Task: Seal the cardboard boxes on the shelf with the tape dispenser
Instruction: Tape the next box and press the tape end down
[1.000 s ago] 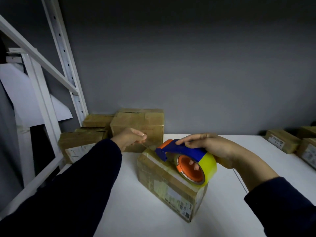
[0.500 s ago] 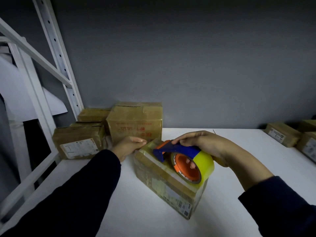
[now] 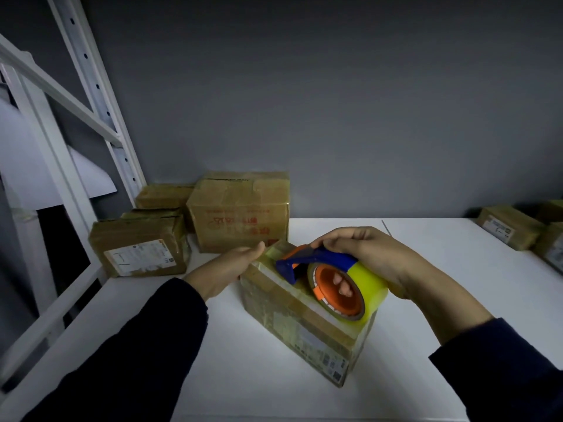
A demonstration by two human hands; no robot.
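Left hand: my left hand (image 3: 227, 271) lay against the far end of the cardboard box (image 3: 298, 324), fingers straight and together, gripping nothing, their tips at the box's top corner where the tape began.
Right hand: my right hand (image 3: 374, 254) was wrapped over the tape dispenser (image 3: 332, 278), palm on the blue handle, and two fingertips (image 3: 342, 284) showed inside the orange hub.
Tape dispenser: it sat on top of the box, directly under my right hand, blue nose pointing towards my left hand, with the yellow roll (image 3: 367, 283) on the side nearer me.
Box: between my hands, on the white shelf (image 3: 243, 376), set at an angle to the shelf's front edge, with a glossy strip along its top from my left fingertips to the dispenser.
Step, my guess: mid-pull, laying tape along the top seam towards the near end.
Risk, box sliding: only flat fingers braced it, so a hard pull could have dragged it off line on the smooth shelf.
Risk, crooked strip: if my right wrist tilted, the tape might have wandered off the seam or wrinkled.
Risk, loose start: had my left fingers let go too early, the tape's end might have peeled up.
Risk, fingers: the cutter sat in the nose nearest my left hand, so a slip that way could have nicked them.
Other boxes: a stack (image 3: 240, 214) stood just beyond my left hand; more (image 3: 505, 226) were well off past my right.
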